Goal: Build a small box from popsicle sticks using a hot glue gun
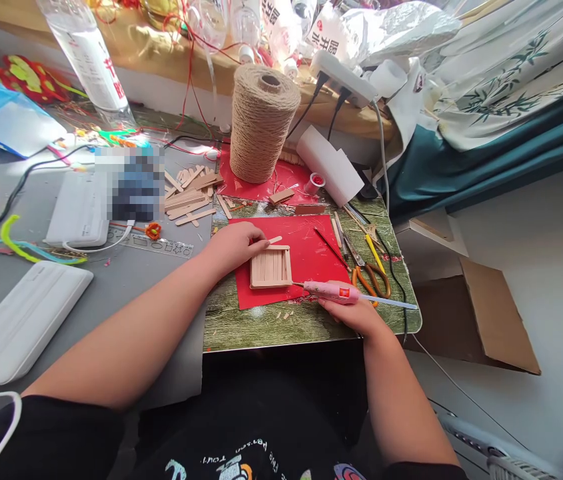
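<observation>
The left hand (242, 244), fingers bent together, is at the upper-left corner of the wooden stick panel (271, 268); whether it grips the slanted stick (276, 239) there or merely presses, I cannot tell. The right hand (354, 313) is wrapped round a pink glue gun (331, 291), nozzle at the panel's lower-right corner. The panel lies between both hands, on a red sheet (311, 257), scissors (372, 277) to the right, twine spool (261, 127) beyond.

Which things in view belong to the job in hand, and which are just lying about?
Likely in the job: pink glue gun, in the right hand; wooden-stick square, at the left hand; red sheet beneath it; stick pile.

Probably just lying about: twine spool; clear bottle; cardboard box.
</observation>
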Tool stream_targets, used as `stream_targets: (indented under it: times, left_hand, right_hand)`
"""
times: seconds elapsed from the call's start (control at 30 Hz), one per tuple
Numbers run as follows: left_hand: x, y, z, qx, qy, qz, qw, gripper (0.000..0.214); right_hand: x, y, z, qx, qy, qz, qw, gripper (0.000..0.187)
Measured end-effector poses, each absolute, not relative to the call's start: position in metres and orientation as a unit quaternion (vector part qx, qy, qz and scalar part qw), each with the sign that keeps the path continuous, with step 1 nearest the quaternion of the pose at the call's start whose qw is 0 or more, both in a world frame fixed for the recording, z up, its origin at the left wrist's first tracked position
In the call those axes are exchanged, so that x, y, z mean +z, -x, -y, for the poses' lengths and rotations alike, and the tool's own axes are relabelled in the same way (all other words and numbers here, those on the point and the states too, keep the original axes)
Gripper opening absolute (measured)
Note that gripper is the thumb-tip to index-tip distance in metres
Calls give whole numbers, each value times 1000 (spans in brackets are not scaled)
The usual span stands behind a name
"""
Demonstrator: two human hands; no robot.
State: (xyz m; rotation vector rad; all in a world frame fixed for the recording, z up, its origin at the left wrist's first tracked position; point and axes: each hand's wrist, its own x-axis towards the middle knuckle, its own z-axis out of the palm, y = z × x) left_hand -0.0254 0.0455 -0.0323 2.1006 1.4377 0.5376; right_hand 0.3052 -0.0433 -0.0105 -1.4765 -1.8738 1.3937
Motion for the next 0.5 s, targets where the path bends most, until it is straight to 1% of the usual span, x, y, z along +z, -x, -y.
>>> stream_targets:
  times: [0.17,0.3,0.4,0.5]
  left_hand:
    - [-31,25,-45,196,-775,-535,273,31]
    - [-31,25,-45,195,-776,-537,268,30]
    - [-30,25,-44,216,-787,-519,254,29]
    - [-29,24,-42,281,-777,-503,252,28]
  right_hand:
    - [-11,-306,43,489,522,664,217,30]
    - [-9,-313,42,496,504,675,210,38]
    - [-11,-319,38,505,552,610,261,49]
    - [-16,-316,23,461,569,597,329,52]
